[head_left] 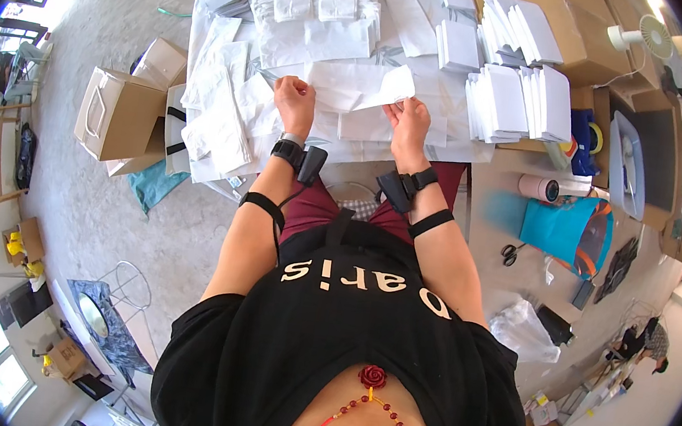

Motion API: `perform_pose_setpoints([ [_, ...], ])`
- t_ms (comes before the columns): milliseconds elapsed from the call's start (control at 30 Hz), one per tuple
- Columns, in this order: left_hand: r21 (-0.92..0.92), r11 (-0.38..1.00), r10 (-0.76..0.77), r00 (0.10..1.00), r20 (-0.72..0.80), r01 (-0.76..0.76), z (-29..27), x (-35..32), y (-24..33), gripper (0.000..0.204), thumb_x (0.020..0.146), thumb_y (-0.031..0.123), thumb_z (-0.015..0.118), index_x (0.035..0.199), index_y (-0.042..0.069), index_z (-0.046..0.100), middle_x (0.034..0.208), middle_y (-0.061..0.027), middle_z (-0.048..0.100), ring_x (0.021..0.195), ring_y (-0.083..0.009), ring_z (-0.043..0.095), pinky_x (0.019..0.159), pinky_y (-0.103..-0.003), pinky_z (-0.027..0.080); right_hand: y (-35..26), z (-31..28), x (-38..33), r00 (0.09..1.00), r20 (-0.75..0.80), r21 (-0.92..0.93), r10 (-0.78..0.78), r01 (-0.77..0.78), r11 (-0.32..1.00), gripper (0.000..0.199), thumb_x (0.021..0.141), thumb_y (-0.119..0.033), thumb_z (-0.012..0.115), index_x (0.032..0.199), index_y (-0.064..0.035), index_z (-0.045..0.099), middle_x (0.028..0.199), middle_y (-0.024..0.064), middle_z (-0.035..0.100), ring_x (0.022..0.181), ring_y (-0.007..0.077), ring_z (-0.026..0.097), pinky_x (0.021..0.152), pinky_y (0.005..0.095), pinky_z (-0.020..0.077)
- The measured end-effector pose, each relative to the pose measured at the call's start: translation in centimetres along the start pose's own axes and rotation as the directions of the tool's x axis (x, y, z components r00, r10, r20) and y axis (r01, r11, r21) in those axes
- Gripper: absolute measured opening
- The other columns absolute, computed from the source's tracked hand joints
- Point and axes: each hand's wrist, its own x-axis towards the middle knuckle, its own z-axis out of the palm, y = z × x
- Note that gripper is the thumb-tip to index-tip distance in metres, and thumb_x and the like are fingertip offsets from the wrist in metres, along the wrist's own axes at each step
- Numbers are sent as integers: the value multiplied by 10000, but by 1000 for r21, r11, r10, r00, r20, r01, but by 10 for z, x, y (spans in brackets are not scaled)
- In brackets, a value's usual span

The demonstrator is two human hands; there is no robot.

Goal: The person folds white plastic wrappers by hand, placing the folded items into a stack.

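Observation:
A long, thin white plastic bag [343,87] stretches between my two hands over the table. My left hand [294,108] is closed, its fingertips pinched at the bag's left end. At the right end, a brighter white folded sheet [398,83] lies in or against the bag; I cannot make out which. My right hand [409,126] pinches the lower edge of that sheet. Beneath them another flat white packet [368,125] rests on the table. Beyond my hands lies a layered pile of white plastic bags [314,40].
More plastic bags [219,119] cover the table's left side. Stacks of folded white sheets [496,104] stand at the right, beside cardboard boxes [576,29] and a small fan [651,36]. A blue bag [557,233] and scissors [509,254] are lower right. Cardboard cartons [121,116] stand left.

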Motion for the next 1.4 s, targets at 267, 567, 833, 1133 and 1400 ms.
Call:
perform_pose_setpoints([
  [267, -165, 975, -164, 984, -65, 152, -38, -3, 14, 205, 809, 67, 825, 898, -21, 662, 1266, -183, 616, 1030, -269, 685, 800, -335, 655, -12, -6, -14, 998, 59, 30, -13, 11, 999, 262, 1051, -120, 529, 1242, 58, 500, 1170, 165, 638, 1038, 265, 690, 968, 423, 594],
  [567, -255, 924, -276, 959, 71, 285, -37, -26, -9, 217, 830, 76, 828, 899, -18, 645, 1135, -166, 690, 939, -253, 706, 824, -350, 579, -9, -11, -22, 997, 73, 6, 26, -27, 1000, 208, 1065, -133, 519, 1192, 32, 517, 1170, 155, 651, 1087, 283, 684, 1001, 452, 580],
  [833, 142, 968, 189, 972, 138, -209, -13, -44, 8, 131, 769, 3, 743, 845, -16, 639, 1006, -174, 652, 918, -353, 654, 831, -401, 553, 2, -14, -18, 998, 54, 17, 29, -30, 999, 224, 1058, -116, 527, 1229, 30, 522, 1175, 140, 642, 1040, 252, 683, 976, 434, 589],
  [1133, -163, 965, -188, 974, 128, 208, -36, -30, 15, 182, 796, 93, 810, 839, -12, 666, 892, -96, 685, 822, -194, 679, 794, -327, 572, -8, -28, -24, 998, 60, 40, 21, -23, 999, 218, 1062, -116, 524, 1224, 30, 523, 1171, 150, 639, 1027, 267, 697, 964, 422, 595],
  [1400, -223, 937, -231, 955, 185, 270, -79, -36, -23, 207, 803, 71, 813, 857, -19, 634, 902, -80, 666, 857, -150, 655, 855, -288, 532, 9, -34, -47, 981, -52, -244, 189, -196, 950, 175, 1010, -102, 580, 1127, 28, 572, 949, 110, 674, 697, 127, 608, 550, 267, 484],
])
